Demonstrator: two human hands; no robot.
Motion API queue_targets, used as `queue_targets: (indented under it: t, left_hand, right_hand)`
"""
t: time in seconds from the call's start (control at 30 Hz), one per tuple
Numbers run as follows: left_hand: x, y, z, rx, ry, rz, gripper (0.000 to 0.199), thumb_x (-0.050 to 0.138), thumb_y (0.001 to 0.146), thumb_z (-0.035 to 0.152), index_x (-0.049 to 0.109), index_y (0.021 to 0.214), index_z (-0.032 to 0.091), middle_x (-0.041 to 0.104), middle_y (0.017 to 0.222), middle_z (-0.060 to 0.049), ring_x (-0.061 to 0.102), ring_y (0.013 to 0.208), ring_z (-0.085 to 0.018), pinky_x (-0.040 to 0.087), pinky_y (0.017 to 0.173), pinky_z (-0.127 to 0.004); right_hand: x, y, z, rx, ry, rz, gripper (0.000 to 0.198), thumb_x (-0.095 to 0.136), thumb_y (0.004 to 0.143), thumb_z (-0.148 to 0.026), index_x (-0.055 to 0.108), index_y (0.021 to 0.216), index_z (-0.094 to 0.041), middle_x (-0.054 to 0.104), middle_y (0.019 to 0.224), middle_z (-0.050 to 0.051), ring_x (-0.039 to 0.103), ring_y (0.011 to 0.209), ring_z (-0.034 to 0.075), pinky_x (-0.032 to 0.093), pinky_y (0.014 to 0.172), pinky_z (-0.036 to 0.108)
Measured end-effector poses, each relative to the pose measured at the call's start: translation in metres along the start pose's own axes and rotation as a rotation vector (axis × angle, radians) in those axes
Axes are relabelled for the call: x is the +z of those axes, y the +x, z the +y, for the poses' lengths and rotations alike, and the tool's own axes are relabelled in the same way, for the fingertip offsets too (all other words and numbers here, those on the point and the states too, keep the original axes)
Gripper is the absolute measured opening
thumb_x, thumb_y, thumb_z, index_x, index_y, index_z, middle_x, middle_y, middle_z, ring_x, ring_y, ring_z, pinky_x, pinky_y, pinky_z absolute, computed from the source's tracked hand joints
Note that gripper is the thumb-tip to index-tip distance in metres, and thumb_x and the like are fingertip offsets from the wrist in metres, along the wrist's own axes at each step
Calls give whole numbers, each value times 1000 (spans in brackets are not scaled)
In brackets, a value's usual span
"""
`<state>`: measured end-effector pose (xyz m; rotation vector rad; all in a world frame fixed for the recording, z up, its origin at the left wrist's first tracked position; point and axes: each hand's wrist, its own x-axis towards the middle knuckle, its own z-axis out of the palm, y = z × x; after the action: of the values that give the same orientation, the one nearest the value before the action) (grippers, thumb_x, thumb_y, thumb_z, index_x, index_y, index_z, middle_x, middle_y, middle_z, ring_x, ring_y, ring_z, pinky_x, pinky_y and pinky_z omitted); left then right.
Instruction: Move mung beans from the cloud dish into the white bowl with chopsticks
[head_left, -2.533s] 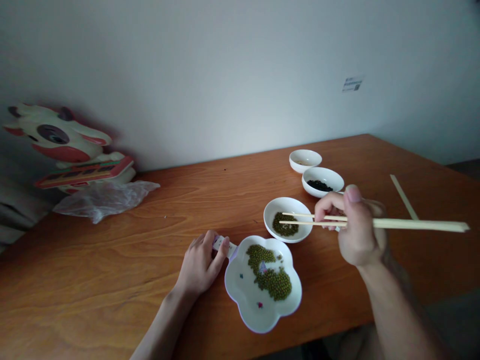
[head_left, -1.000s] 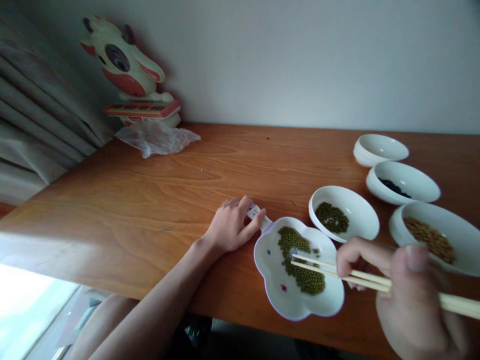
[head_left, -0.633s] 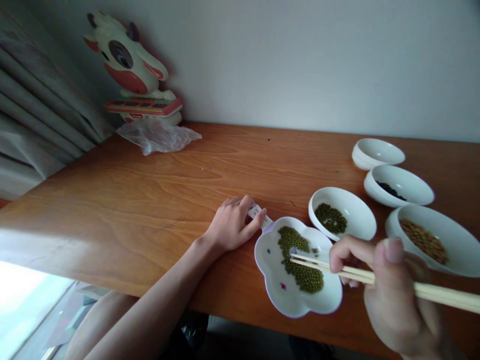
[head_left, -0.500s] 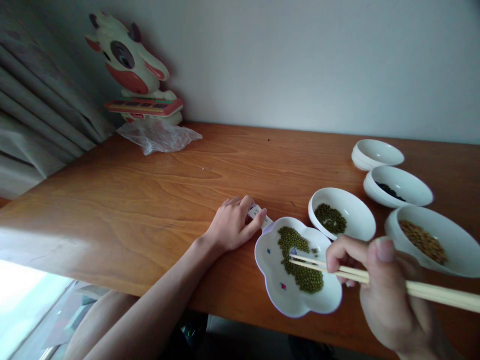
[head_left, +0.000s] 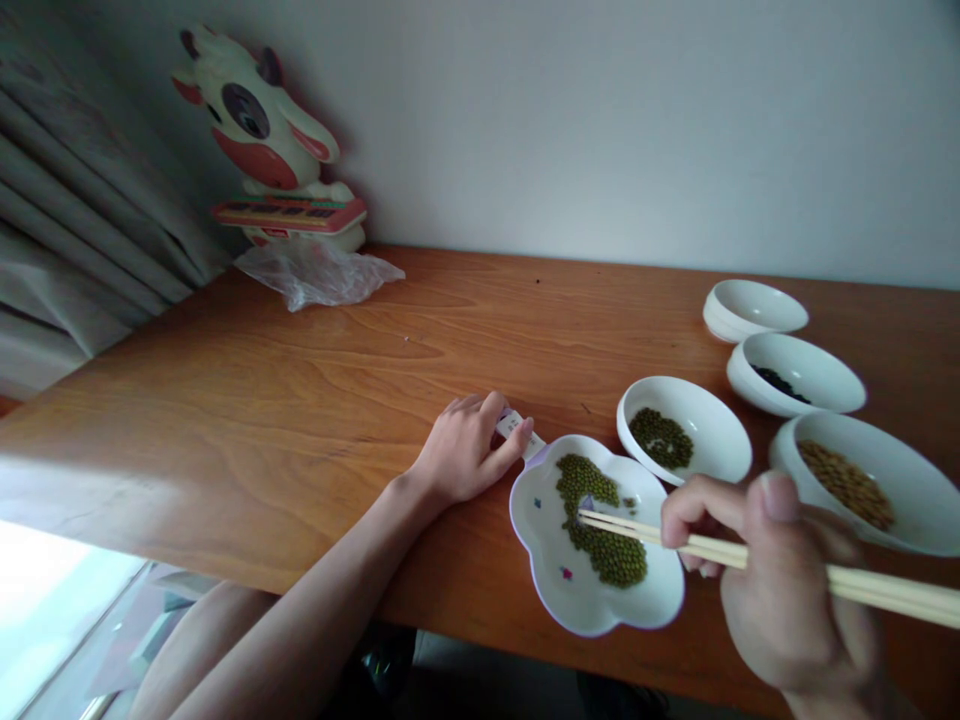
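Observation:
My left hand (head_left: 471,447) is closed around the short handle (head_left: 520,432) of a white flower-shaped dish (head_left: 547,560) with a purple rim. Green mung beans (head_left: 619,560) lie in a curved heap inside it. Between the fingers of my right hand (head_left: 787,580) is a pair of wooden chopsticks (head_left: 712,549). Their tips are close together and sit over the beans in the middle of the dish. Whether a bean is between the tips I cannot tell. Just beyond the dish stands a white bowl (head_left: 720,440) holding more green beans (head_left: 661,438).
At the right stand a bowl (head_left: 922,510) of tan grains, a bowl (head_left: 832,375) with some black ones and another white bowl (head_left: 757,305) behind. A cow toy keyboard (head_left: 292,210) and a clear plastic bag (head_left: 322,275) sit at the back left of the wooden table (head_left: 300,420).
The chopstick tips have drawn together over the beans, and my right hand has shifted very slightly to the right. My left hand and the dish stay in place.

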<state>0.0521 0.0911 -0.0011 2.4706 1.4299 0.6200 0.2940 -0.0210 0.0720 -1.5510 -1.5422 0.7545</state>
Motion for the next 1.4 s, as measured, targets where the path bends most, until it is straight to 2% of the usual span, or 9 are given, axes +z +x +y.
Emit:
queue_targets:
  t: [0.23, 0.53, 0.9, 1.07, 1.2, 1.33, 1.4]
  left_hand:
    - [-1, 0, -2, 4, -6, -4, 40, 39, 104, 54, 48, 84, 21, 60, 76, -4, 57, 68, -19, 42, 67, -33]
    - [0, -1, -1, 2, -22, -5, 39, 40, 104, 54, 49, 86, 21, 61, 78, -5, 58, 69, -20, 43, 68, -32]
    - [0, -1, -1, 7, -12, -5, 40, 39, 105, 54, 50, 86, 21, 62, 78, -5, 59, 70, -20, 43, 68, -33]
    - [1, -1, -4, 13, 7, -6, 40, 38, 105, 54, 48, 85, 21, 62, 79, -4, 58, 69, -20, 43, 68, -33]
    - [2, -1, -4, 1, 18, -14, 40, 38, 105, 56, 49, 86, 21, 61, 77, -4, 59, 70, -21, 43, 68, -33]
    - [2, -1, -4, 8, 8, -21, 40, 38, 105, 55, 48, 86, 22, 61, 77, -4, 58, 71, -21, 43, 69, -33]
    - [2, -1, -4, 6, -1, -28, 39, 39, 105, 55, 48, 86, 22, 60, 77, -4, 58, 71, -21, 42, 68, -33]
  right_hand:
    - [-6, 2, 0, 12, 27, -33, 75, 17, 103, -64, 60, 58, -22, 53, 50, 5, 50, 50, 19, 34, 47, 33]
    - [-6, 2, 17, -23, -8, -102, 75, 13, 103, -64, 60, 64, -22, 52, 51, 3, 51, 50, 18, 36, 50, 32]
    - [-2, 5, 5, -38, -48, -14, 76, 16, 104, -63, 59, 57, -21, 49, 47, 2, 48, 48, 15, 34, 50, 30]
    - [-2, 7, 8, -51, -17, 48, 79, 18, 105, -62, 61, 53, -21, 51, 44, 3, 49, 46, 15, 35, 47, 30]
    - [-18, 10, 14, -80, 21, 104, 83, 16, 104, -63, 67, 51, -23, 54, 43, 5, 51, 42, 16, 36, 42, 31]
    - [-47, 15, 25, -62, -67, 301, 90, 10, 99, -73, 67, 52, -22, 57, 45, 8, 55, 43, 18, 38, 43, 33]
    - [-60, 19, 30, -58, -41, 426, 89, 9, 99, -73, 65, 54, -21, 57, 46, 9, 56, 45, 20, 39, 46, 35]
